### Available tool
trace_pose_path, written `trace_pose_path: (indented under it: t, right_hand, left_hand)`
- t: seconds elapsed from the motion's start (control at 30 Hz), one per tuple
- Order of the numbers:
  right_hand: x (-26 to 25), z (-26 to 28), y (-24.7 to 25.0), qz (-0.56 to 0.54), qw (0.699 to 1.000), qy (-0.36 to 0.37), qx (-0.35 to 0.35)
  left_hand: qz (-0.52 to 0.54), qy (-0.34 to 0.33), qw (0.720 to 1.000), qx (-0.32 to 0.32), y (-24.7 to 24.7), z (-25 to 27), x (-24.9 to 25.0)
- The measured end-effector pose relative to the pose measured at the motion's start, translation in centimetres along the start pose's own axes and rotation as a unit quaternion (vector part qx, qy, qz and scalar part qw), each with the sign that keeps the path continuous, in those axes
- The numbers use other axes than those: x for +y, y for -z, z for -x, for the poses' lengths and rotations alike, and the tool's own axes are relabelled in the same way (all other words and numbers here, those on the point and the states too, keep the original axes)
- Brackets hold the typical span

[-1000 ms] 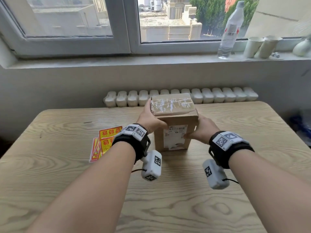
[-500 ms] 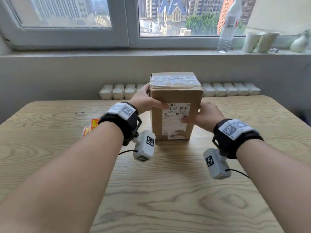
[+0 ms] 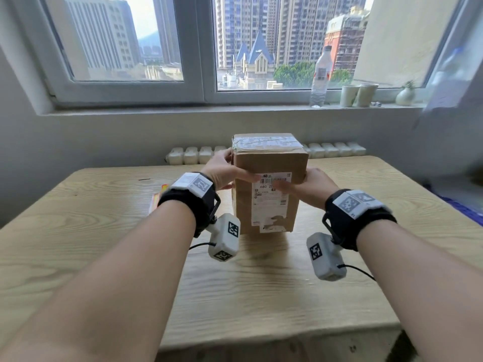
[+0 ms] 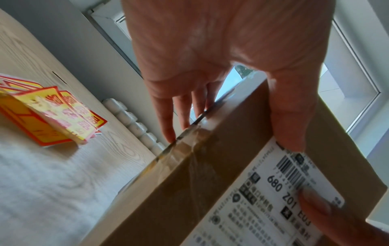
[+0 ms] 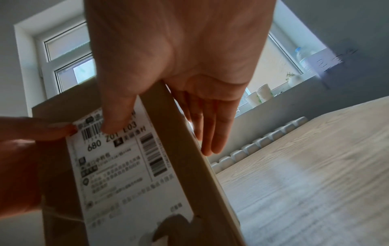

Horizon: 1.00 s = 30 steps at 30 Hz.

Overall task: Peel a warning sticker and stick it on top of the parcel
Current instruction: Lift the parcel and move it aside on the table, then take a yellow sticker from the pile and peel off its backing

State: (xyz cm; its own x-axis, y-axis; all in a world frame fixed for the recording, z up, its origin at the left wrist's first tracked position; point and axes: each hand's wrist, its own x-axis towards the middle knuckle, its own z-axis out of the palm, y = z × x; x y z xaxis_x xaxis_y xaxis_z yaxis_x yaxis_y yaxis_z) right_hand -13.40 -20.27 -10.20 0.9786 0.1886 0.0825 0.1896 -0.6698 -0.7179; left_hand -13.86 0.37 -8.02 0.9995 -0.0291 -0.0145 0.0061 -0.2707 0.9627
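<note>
A brown cardboard parcel stands upright at the middle of the wooden table, its taped top up and a white shipping label facing me. My left hand grips its upper left corner, fingers along the side and thumb on the label. My right hand grips the upper right corner the same way. The wrist views show the left hand and the right hand clasping the parcel. The red and yellow warning stickers lie in a stack on the table to the left, mostly hidden behind my left wrist.
On the window sill behind stand a water bottle, two paper cups and a small vase. A row of white blocks lines the table's far edge. Bare table lies in front of the parcel.
The view has tilted up. Both hands have slid higher on the parcel, thumbs now on the label's barcode. My left wrist now covers most of the stickers.
</note>
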Motion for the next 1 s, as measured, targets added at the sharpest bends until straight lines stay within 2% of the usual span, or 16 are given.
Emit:
trace_pose_path:
  t: [0.17,0.37,0.5,0.6,0.7,0.8,0.9,1.0]
  right_hand:
    - [0.0,4.7,-0.4,0.004,1.0,-0.003,-0.008]
    - [0.1,7.1,-0.8,-0.006,1.0,-0.01,0.007]
    - [-1.2,7.4,-0.2,0.014,0.999,-0.001,0.041]
    - [-3.5,8.1,0.7,0.026,0.996,0.018,0.081]
    - [-6.6,8.7,1.0,0.081,0.985,0.084,0.129]
    - [-10.8,8.4,-0.3,0.149,0.954,0.198,0.167]
    - [-14.4,7.6,-3.6,0.182,0.939,0.262,0.129]
    - [-15.7,5.9,-8.5,0.22,0.937,0.261,0.073]
  left_hand:
    - [-0.004,0.012,1.0,-0.011,-1.1,4.8,-0.5]
    - [0.013,0.027,0.999,-0.013,-1.8,6.7,-1.6]
    - [-0.038,0.053,0.998,-0.013,-1.0,7.1,-1.8]
    - [-0.079,0.075,0.994,0.018,0.3,7.6,-1.5]
    - [-0.142,0.068,0.986,0.052,2.4,8.4,-1.4]
    - [-0.185,0.072,0.976,0.092,5.4,9.1,-1.7]
    - [-0.202,0.09,0.967,0.126,8.8,9.2,-3.1]
    - [-0.206,0.116,0.96,0.148,11.8,9.2,-5.2]
